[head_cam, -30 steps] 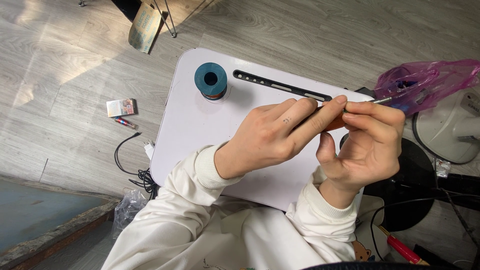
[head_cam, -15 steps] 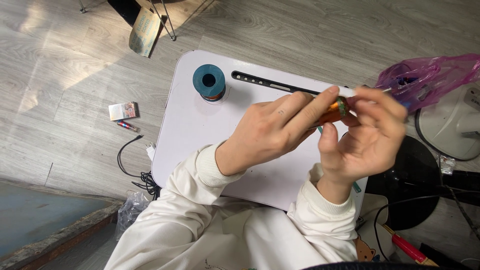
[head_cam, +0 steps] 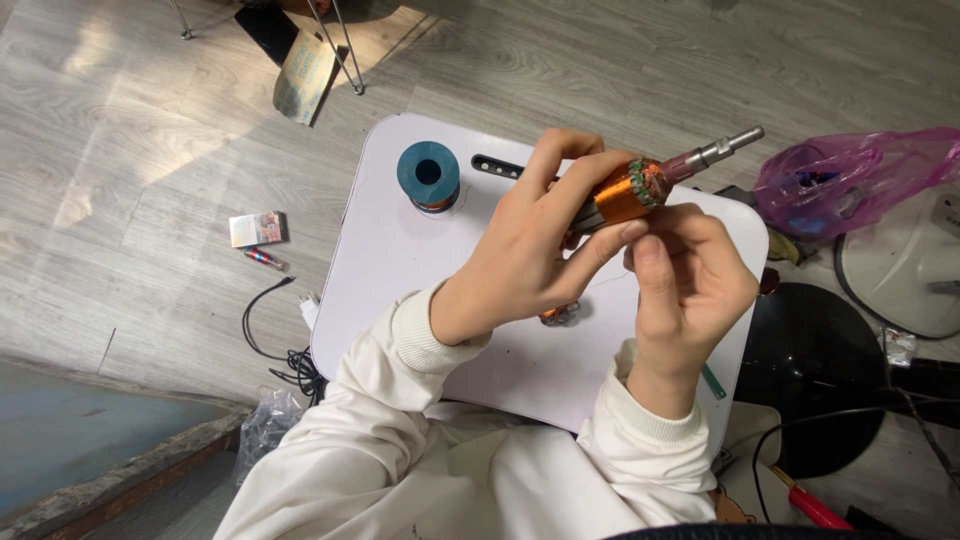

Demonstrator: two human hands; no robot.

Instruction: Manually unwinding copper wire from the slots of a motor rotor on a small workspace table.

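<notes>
My left hand (head_cam: 530, 240) grips a small motor rotor (head_cam: 640, 185) with orange copper windings and a steel shaft that points up to the right. My right hand (head_cam: 690, 280) is raised beside it, thumb and fingertips touching the wound end. Both hands hover over a small white lap table (head_cam: 420, 270). On the table stands a blue spool of copper wire (head_cam: 428, 175), left of the hands. A small copper-coloured piece (head_cam: 560, 316) lies on the table under my hands, mostly hidden.
A dark slot (head_cam: 495, 167) runs along the table's far edge. On the wooden floor lie a small box (head_cam: 256, 228), a lighter (head_cam: 264, 259) and a black cable (head_cam: 270, 330). A purple plastic bag (head_cam: 840, 180), a white appliance (head_cam: 900, 270) and a black round seat (head_cam: 810, 370) crowd the right.
A second ago my hands held a thin tool by the far edge. Now the left hand has lifted the rotor into view, tilted up, and the right hand has closed in on its end.
</notes>
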